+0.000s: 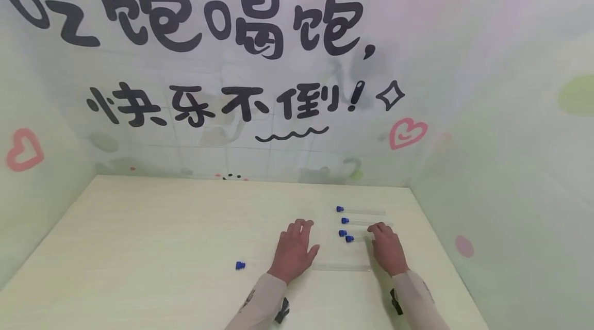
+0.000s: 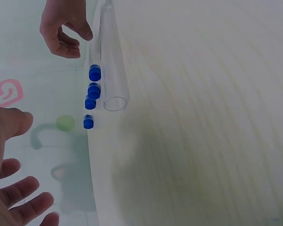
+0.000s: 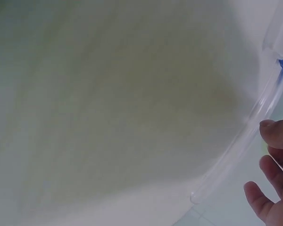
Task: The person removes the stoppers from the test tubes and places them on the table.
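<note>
Several clear tubes with blue caps lie side by side at the right of the table, among them a far tube [image 1: 366, 211]. Nearest the person is an uncapped clear tube [image 1: 343, 267], its open mouth [image 2: 115, 103] facing the left wrist camera. A loose blue cap [image 1: 240, 265] sits to the left of my left hand [image 1: 292, 251]. That hand hovers palm down with fingers spread and nothing in it. Over the right ends of the capped tubes is my right hand [image 1: 388, 248], loosely bent, its thumb [image 3: 273, 133] beside a clear tube [image 3: 231, 162].
The pale wooden table [image 1: 162, 227] is enclosed by a printed back wall [image 1: 223, 72] and a right side wall [image 1: 520, 165]. Its right edge runs close beside my right forearm. Dark straps [image 1: 396, 301] sit at both wrists.
</note>
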`<move>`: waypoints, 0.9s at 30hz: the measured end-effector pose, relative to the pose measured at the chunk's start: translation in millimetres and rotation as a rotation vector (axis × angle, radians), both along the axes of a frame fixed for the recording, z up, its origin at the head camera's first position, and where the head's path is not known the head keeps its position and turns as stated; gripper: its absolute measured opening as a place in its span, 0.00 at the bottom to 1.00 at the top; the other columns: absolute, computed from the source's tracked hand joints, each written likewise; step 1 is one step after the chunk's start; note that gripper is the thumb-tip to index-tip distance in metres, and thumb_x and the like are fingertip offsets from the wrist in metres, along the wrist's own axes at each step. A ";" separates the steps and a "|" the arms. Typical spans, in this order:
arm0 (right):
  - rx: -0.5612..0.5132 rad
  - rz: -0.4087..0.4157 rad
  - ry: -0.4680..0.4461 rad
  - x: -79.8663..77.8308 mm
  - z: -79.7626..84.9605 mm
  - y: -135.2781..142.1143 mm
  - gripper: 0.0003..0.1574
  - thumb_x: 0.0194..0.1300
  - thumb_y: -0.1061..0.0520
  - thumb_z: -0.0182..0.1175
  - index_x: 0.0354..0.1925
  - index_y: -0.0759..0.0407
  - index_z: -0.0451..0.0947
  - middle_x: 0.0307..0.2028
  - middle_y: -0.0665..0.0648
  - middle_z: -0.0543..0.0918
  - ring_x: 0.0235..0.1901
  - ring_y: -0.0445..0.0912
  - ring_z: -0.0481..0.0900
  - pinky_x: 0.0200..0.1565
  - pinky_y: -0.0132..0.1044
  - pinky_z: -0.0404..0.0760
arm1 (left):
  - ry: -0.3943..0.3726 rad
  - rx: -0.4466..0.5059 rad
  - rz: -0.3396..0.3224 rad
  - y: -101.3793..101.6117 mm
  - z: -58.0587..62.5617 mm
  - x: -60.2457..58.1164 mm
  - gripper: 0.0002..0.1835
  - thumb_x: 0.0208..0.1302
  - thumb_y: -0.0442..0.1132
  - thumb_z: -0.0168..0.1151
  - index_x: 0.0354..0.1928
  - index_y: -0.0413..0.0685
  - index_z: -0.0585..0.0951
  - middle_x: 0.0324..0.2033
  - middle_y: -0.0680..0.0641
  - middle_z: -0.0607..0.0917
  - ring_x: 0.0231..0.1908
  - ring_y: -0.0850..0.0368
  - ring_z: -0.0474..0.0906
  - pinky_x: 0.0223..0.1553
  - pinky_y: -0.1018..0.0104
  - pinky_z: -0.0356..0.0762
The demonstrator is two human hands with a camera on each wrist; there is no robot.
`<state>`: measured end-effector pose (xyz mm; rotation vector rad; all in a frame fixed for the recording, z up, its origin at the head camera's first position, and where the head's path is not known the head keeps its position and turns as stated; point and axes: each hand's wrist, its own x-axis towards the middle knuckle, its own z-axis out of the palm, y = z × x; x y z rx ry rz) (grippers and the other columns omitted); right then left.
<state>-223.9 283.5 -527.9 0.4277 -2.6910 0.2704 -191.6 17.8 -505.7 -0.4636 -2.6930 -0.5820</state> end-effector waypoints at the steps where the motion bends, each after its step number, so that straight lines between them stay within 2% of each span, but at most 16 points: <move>1: 0.001 -0.007 -0.012 -0.1 0.6 1.5 0.18 0.46 0.75 0.66 0.37 0.64 0.77 0.37 0.59 0.79 0.37 0.56 0.79 0.31 0.48 0.77 | -0.003 -0.004 -0.005 1.5 0.0 -0.1 0.28 0.57 0.50 0.66 0.57 0.45 0.71 0.48 0.46 0.76 0.45 0.53 0.75 0.36 0.61 0.73; 4: 0.006 -0.017 -0.048 -1.9 2.6 4.4 0.18 0.45 0.75 0.66 0.37 0.64 0.77 0.36 0.58 0.78 0.36 0.55 0.78 0.30 0.47 0.77 | -0.009 -0.015 -0.015 4.0 0.7 -0.9 0.28 0.58 0.51 0.66 0.57 0.46 0.71 0.48 0.46 0.77 0.44 0.53 0.75 0.36 0.62 0.72; 9: 0.021 0.010 -0.124 -6.9 4.2 6.2 0.16 0.48 0.73 0.65 0.37 0.63 0.77 0.36 0.58 0.78 0.36 0.55 0.77 0.31 0.47 0.77 | -0.030 -0.034 0.005 2.4 0.6 -2.4 0.29 0.56 0.50 0.68 0.57 0.47 0.72 0.47 0.47 0.77 0.43 0.54 0.75 0.35 0.64 0.72; 15: 0.033 -0.043 -0.203 -8.6 7.2 10.3 0.14 0.49 0.73 0.64 0.35 0.63 0.77 0.36 0.58 0.78 0.39 0.56 0.77 0.36 0.49 0.78 | -0.086 -0.040 -0.040 3.5 -0.7 -4.8 0.32 0.53 0.49 0.71 0.59 0.48 0.70 0.47 0.47 0.77 0.43 0.55 0.75 0.37 0.64 0.72; 22: 0.012 -0.001 -0.227 -13.0 6.8 6.5 0.12 0.50 0.72 0.63 0.36 0.64 0.78 0.36 0.59 0.79 0.38 0.56 0.78 0.37 0.49 0.78 | -0.129 -0.078 -0.006 2.2 -1.5 -4.7 0.32 0.52 0.49 0.72 0.58 0.50 0.72 0.47 0.48 0.77 0.43 0.56 0.75 0.37 0.65 0.71; 27: 0.010 -0.029 -0.222 -12.0 5.7 8.0 0.10 0.49 0.71 0.64 0.33 0.64 0.78 0.34 0.58 0.78 0.36 0.55 0.77 0.36 0.49 0.78 | -0.151 -0.104 -0.032 4.9 -0.5 -2.0 0.32 0.54 0.49 0.71 0.59 0.51 0.71 0.47 0.49 0.77 0.44 0.56 0.75 0.38 0.66 0.72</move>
